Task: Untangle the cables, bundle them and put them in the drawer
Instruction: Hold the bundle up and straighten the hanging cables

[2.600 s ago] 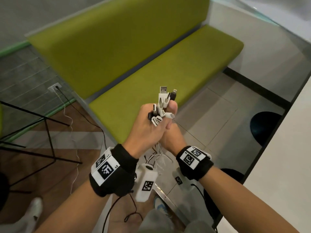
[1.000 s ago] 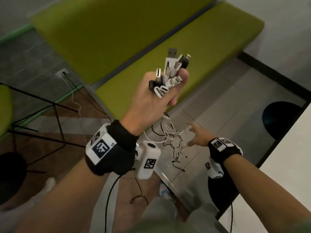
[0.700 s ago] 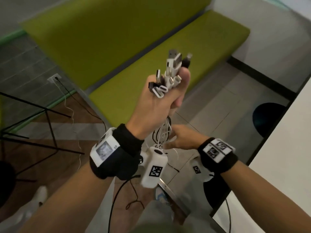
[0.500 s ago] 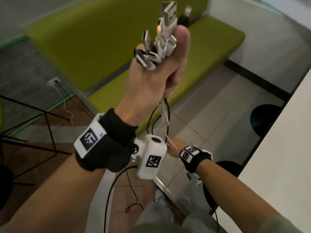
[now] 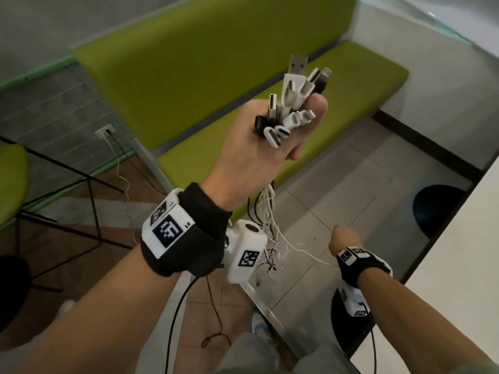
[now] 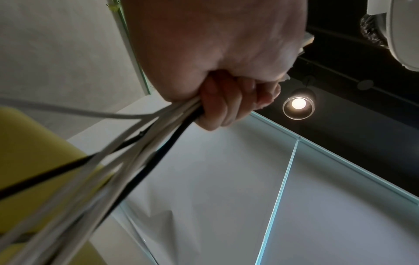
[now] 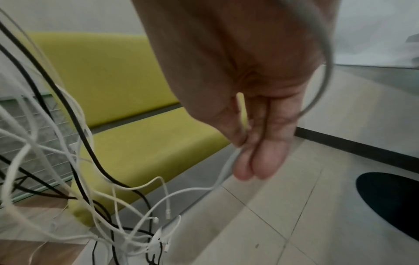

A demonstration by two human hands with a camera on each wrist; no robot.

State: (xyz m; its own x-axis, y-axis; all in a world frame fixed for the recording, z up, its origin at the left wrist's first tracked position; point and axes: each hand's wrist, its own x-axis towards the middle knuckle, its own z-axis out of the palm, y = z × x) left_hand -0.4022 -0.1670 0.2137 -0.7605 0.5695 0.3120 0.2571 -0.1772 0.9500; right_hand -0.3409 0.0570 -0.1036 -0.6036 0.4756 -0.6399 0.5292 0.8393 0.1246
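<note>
My left hand (image 5: 259, 147) is raised in front of me and grips a bunch of white and black cables just below their connector ends (image 5: 291, 103), which stick up past my thumb. The cables (image 5: 266, 211) hang from my fist in a loose tangle; the left wrist view shows them (image 6: 136, 152) leaving my curled left-hand fingers (image 6: 226, 107). Lower right, my right hand (image 5: 344, 238) pinches one white cable (image 7: 226, 172) between thumb and fingers and holds it out sideways from the tangle (image 7: 113, 215). No drawer is in view.
A green bench (image 5: 243, 63) stands ahead against the wall. A white counter (image 5: 459, 265) edges the right side, with black round stool bases (image 5: 437, 211) on the tiled floor beneath. Black metal legs (image 5: 94, 206) and a wall socket (image 5: 104, 130) lie to the left.
My hands were together on the bunch, then parted. The right hand ran down the hanging cables and now sits out to the right with one white strand. The left hand has dropped slightly.
</note>
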